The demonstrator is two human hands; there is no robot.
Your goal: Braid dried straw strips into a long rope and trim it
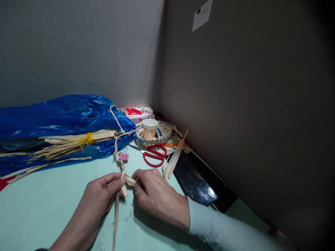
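Observation:
A braid of pale dried plant strips (pixel 123 167) runs down from the blue bag, with a pink binder clip (pixel 124 156) beside it. My left hand (pixel 106 190) pinches the braid's lower end between thumb and fingers. To the right, my right hand (pixel 157 193) is closed on a loose strip (pixel 130 181) that comes out sideways from the braid. A short flat strip end sticks out below my left thumb, and a long thin strand (pixel 115 223) hangs toward the table's near edge. The right fingertips are partly hidden behind the hand.
Red-handled scissors (pixel 155 156), a woven basket (pixel 165 131) and a paper cup (pixel 150 129) lie beyond my hands. At the right are a dark tablet-like slab (pixel 192 181) and a dry husk piece (pixel 177 155). A tied strip bundle (pixel 75 141) rests on the blue plastic bag (pixel 62 111).

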